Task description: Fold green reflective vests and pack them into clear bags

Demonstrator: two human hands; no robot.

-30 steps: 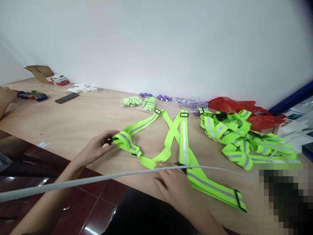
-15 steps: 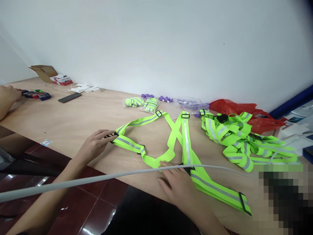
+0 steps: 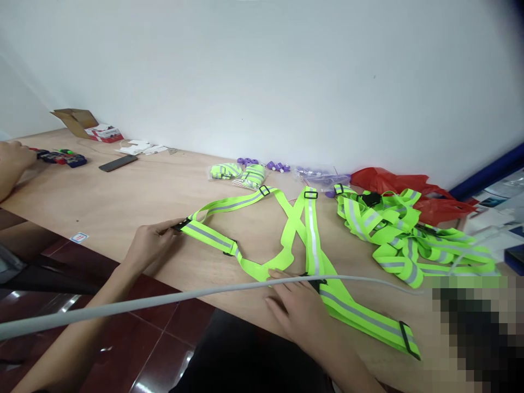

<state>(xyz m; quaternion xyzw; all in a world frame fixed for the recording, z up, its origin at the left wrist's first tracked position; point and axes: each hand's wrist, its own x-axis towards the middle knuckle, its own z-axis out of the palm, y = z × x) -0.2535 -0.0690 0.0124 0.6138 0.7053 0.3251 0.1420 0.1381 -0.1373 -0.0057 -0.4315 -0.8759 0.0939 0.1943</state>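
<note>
A neon-green reflective strap vest [image 3: 208, 234] with grey stripes lies spread on the wooden table. At its left corner my left hand [image 3: 151, 245] pinches the black buckle [image 3: 180, 224] between thumb and fingers. My right hand [image 3: 298, 308] lies flat with fingers extended, resting on the vest beside a second black buckle that it partly covers. The vest's straps cross in the middle, and a folded band with a black slider [image 3: 405, 338] reaches toward the lower right. A grey cable [image 3: 176, 296] passes across the view in front of both arms.
More green reflective straps [image 3: 393, 234] lie heaped at right, against a red plastic bag [image 3: 388, 179]. Two bagged vests [image 3: 252, 174] and small purple items [image 3: 278, 166] sit along the wall. A phone [image 3: 118, 162], an open carton [image 3: 76, 123] and another person's hand [image 3: 14, 164] are at left.
My left hand has drawn the buckle slightly left, pulling that side strap straighter, and its fingers have closed into a pinch. My right hand stays in place.
</note>
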